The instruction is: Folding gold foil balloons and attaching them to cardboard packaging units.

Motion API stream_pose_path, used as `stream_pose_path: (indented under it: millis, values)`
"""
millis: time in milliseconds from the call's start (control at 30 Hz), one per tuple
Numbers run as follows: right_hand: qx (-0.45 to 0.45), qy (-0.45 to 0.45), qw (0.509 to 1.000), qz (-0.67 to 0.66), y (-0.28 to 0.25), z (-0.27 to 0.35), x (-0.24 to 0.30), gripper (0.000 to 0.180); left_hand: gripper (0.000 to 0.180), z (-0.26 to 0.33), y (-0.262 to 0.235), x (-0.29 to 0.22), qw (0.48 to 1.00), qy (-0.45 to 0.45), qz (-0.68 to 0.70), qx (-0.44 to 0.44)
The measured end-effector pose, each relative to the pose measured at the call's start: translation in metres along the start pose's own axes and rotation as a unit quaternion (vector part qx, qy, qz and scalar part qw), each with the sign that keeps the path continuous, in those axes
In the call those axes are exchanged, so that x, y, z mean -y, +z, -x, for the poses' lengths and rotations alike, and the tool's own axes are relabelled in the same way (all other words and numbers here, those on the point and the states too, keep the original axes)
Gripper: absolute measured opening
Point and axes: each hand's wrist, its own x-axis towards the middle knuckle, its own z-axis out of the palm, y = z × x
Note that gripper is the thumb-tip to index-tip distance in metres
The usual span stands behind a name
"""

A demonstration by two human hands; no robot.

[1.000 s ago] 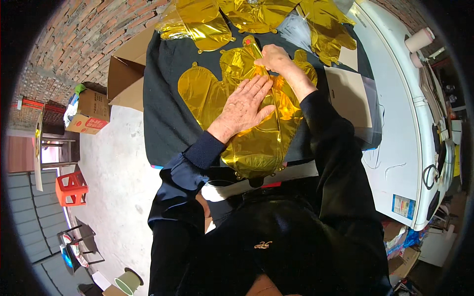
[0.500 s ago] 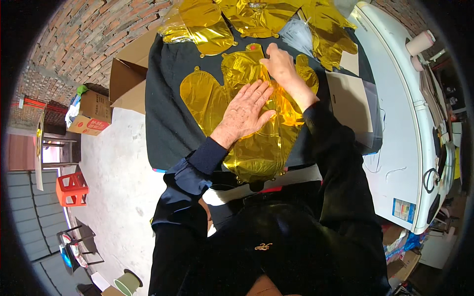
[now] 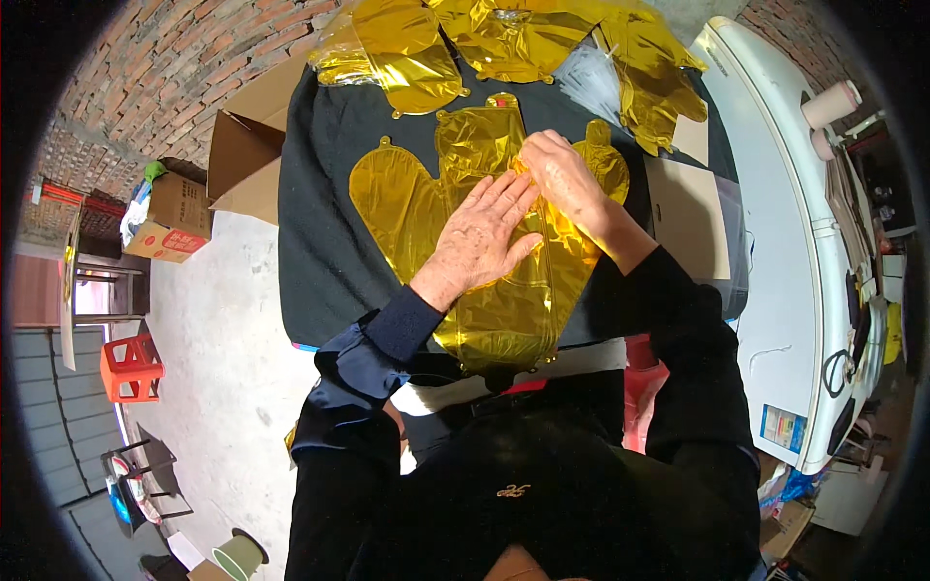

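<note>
While flat on the dark-covered desk (image 3: pixel 320 213), gold foil balloon (image 3: pixel 484 281) spread deflated in front of the torso, lobes toward the far side, narrow end at the near desk edge. Left hand (image 3: pixel 481 237) palm down on the balloon's middle, fingers (image 3: pixel 509 194) straight and slightly apart, pressing flat, gripping nothing. Right hand (image 3: pixel 562 174) just beyond and touching the left fingertips, on the balloon's upper right part, fingers curled down onto the foil; pinching the foil or only pressing it, cannot tell. Both forearms in dark sleeves, left cuff blue. More gold foil balloons (image 3: pixel 504 39) piled crumpled along the far desk edge, apart from the flat one. Clear plastic packets (image 3: pixel 591 77) near the far right corner, partly under the pile. Brown cardboard sheet (image 3: pixel 693 213) on the desk right of the right wrist, close but not touching the hand. Open cardboard box (image 3: pixel 247 160) at the desk's left side. Smaller carton (image 3: pixel 170 218) on the concrete floor further left, near the brick wall (image 3: pixel 165 77). Orange plastic stool (image 3: pixel 131 368) on the floor lower left. White appliance (image 3: pixel 804 242) along the right, paper roll (image 3: pixel 831 104) on its top.
</note>
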Motion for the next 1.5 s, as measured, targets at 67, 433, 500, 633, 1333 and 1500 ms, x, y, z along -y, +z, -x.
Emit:
stream_pose_path:
  millis: [67,433,500,633,1333,1500]
  values:
    - [-0.016,-0.014,0.999,0.038,0.004,-0.009,-0.004,0.011,0.069,0.001,0.000,0.001,1.000,-0.001,-0.002,-0.004]
    - [-0.035,-0.019,0.988,0.148,0.022,-0.055,-0.044,0.013,0.068,-0.001,0.000,-0.003,1.000,0.012,-0.008,-0.009]
    - [-0.021,-0.018,0.985,0.169,0.019,-0.060,-0.046,0.015,0.067,-0.002,-0.001,-0.001,1.000,0.009,-0.015,-0.010]
    - [-0.038,0.013,0.984,0.175,-0.005,-0.036,-0.044,0.019,0.065,0.000,0.003,0.004,0.999,0.021,-0.029,-0.027]
    - [0.042,0.438,0.881,0.177,-0.049,0.092,0.027,0.041,0.064,0.003,0.004,0.009,0.999,0.033,-0.021,-0.038]
    - [0.058,0.455,0.880,0.124,-0.060,0.088,0.027,0.038,0.065,0.000,0.008,0.005,0.998,0.033,-0.009,-0.049]
